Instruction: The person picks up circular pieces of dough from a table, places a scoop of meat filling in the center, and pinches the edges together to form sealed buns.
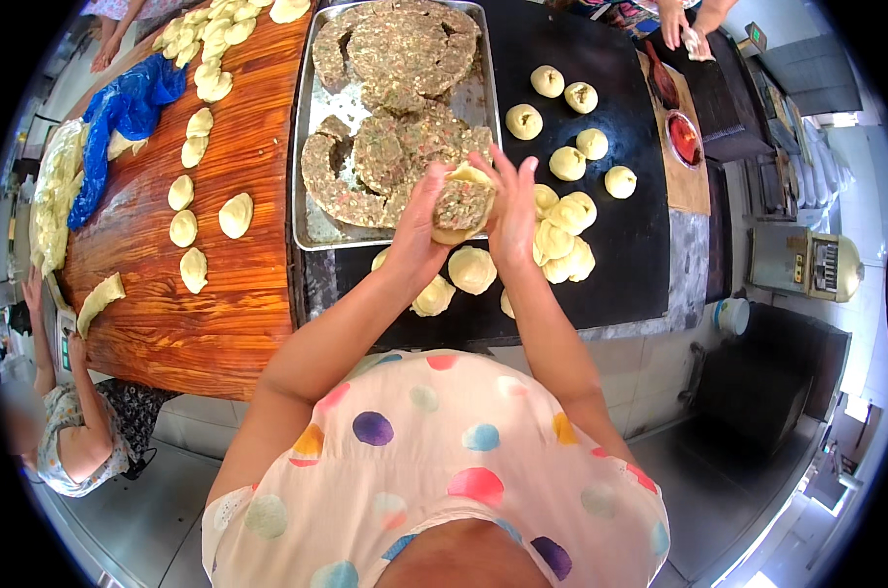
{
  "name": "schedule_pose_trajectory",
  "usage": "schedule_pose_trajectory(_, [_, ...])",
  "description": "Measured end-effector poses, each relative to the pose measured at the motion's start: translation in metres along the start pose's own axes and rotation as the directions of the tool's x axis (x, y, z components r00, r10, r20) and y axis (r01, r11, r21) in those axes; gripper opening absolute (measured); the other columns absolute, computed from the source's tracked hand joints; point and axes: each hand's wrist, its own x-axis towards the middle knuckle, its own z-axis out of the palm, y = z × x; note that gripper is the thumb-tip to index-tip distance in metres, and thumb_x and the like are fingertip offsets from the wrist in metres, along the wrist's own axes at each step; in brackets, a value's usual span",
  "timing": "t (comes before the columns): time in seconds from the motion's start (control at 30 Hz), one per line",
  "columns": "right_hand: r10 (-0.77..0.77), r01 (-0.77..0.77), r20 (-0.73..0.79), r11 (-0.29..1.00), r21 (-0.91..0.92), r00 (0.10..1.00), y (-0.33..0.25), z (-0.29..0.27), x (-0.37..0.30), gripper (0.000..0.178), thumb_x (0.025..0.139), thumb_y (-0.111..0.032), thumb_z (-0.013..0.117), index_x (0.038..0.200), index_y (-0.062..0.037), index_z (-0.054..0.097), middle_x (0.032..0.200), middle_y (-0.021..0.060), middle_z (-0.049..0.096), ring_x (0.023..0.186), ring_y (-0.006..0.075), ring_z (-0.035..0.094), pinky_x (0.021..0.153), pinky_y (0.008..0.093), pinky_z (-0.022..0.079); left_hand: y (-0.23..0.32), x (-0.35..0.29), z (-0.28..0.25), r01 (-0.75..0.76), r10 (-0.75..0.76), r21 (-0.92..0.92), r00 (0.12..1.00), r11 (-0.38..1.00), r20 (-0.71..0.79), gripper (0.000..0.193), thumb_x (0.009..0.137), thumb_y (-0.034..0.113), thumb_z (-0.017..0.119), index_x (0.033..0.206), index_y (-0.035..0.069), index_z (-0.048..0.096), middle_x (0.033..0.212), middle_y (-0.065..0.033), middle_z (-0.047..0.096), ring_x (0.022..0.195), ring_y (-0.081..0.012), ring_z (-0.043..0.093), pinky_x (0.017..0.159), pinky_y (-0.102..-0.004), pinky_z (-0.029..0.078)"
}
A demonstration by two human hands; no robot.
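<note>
Between my two hands is a round dough wrapper (454,236) with a mound of chopped meat filling (464,204) showing inside it. My left hand (419,223) cups its left side, thumb along the rim. On the other side my right hand (512,218) holds the edge, its fingers pointing up and away. Just beyond lies a metal tray (298,211) of meat filling (414,54), partly scooped away. Dough rounds (472,269) sit on the black worktop under my wrists, and some are partly hidden by my arms.
Closed filled buns (567,164) stand on the black worktop (620,265) to the right. On the wooden table (238,323) at left are dough pieces (193,270) and a blue plastic sheet (120,113). A co-worker (86,431) handles dough at left; another's hands (687,24) are at far right.
</note>
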Motion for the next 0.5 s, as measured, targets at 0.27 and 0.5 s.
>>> schedule_pose_trajectory(0.27, [-0.283, 0.258, 0.004, 0.87, -0.42, 0.959, 0.036, 0.012, 0.001, 0.043, 0.102, -0.032, 0.046, 0.1, 0.0044, 0.069, 0.087, 0.0103, 0.068, 0.073, 0.0175, 0.05, 0.071, 0.0316, 0.044, -0.015, 0.006, -0.008, -0.057, 0.129, 0.361, 0.975, 0.931, -0.179, 0.031, 0.098, 0.03, 0.059, 0.12, 0.009, 0.054, 0.104, 0.0001, 0.058, 0.095, -0.0082, 0.052, 0.08, -0.0257, 0.043])
schedule_pose_trajectory(0.5, [-0.01, -0.005, -0.086, 0.984, -0.177, 0.996, 0.033, 0.001, 0.009, 0.05, 0.101, -0.043, 0.046, 0.108, 0.0008, 0.07, 0.106, 0.0079, 0.068, 0.095, 0.0151, 0.062, 0.089, 0.0272, 0.045, 0.003, 0.026, -0.016, 0.214, -0.22, 0.356, 0.975, 0.91, -0.023, 0.047, 0.099, 0.053, 0.043, 0.123, 0.014, 0.051, 0.11, -0.001, 0.059, 0.103, -0.0129, 0.058, 0.09, -0.0331, 0.048])
